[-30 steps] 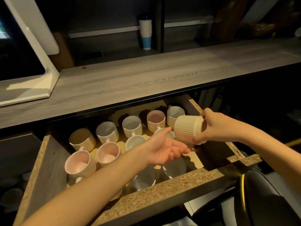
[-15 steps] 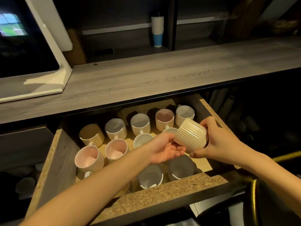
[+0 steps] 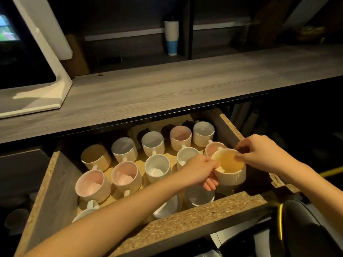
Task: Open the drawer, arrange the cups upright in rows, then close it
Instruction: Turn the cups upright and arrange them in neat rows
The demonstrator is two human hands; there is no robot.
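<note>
Head view: left hand (image 3: 199,171) and right hand (image 3: 259,153) both clamp the upright ribbed cup (image 3: 230,168) above the open drawer's (image 3: 194,217) front right corner

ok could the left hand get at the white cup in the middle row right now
Probably not yet: the left hand is busy steadying the ribbed cup with the right hand. Otherwise the white cup stands uncovered just beside it.

Ribbed cream cup (image 3: 230,171), yellow inside, upright above open drawer (image 3: 194,217) at right-front; other cups (image 3: 126,178) upright in rows inside.
</note>
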